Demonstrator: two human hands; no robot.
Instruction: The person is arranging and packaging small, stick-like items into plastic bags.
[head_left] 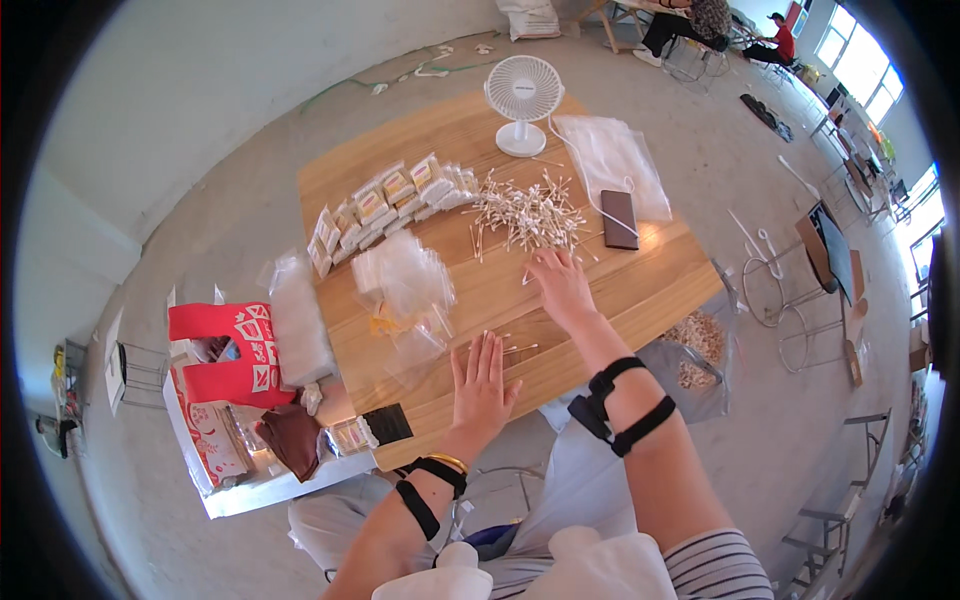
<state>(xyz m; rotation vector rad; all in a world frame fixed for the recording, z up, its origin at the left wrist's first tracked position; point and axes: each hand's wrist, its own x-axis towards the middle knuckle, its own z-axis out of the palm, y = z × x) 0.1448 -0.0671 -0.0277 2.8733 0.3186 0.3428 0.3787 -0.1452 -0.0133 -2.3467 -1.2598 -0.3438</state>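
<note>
A loose heap of cotton swabs [530,212] lies on the wooden table [620,300]. At its near edge is my right hand [562,285], fingers bent and drawn together over swabs; a white swab end shows by the thumb. My left hand [480,392] rests flat near the table's front edge, palm down and fingers stretched. Just beyond its fingertips lie a few single swabs [518,349]. Clear plastic bags [405,280] are spread left of my hands. Behind them stand rows of filled small packs [372,206] with yellowish labels.
A white fan [523,100] stands at the back, its cord running past a dark phone-like slab [620,220] and plastic sheets [625,165]. At left, a side surface holds a red bag [225,350] and a brown pouch [290,440]. A bag of swabs [695,345] sits at right.
</note>
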